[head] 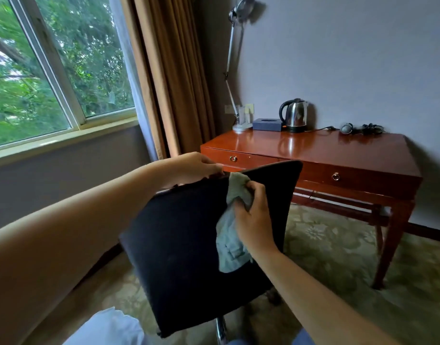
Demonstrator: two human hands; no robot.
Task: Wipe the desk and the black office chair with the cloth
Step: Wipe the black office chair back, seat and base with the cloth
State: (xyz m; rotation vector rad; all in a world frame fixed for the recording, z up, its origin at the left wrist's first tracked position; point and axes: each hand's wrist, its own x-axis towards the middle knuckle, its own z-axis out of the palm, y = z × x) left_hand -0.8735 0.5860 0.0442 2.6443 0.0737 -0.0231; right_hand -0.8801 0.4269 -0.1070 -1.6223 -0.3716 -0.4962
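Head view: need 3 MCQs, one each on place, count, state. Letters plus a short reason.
1. Where does the steel electric kettle stand?
A. on the carpet
B. at the back of the red-brown wooden desk, by the wall
C. on the window sill

2. How many ring pulls show on the desk front?
A. two
B. four
C. none

3. What is the right hand doing?
A. hanging empty
B. lifting the kettle
C. pressing the pale blue-grey cloth to the black office chair back

Key: 1 B, the kettle sits beside the dark blue tissue box near the wall. 2 A, one pull per drawer. 3 C, fingers bunch the cloth against the chair back while the left hand grips its top edge.
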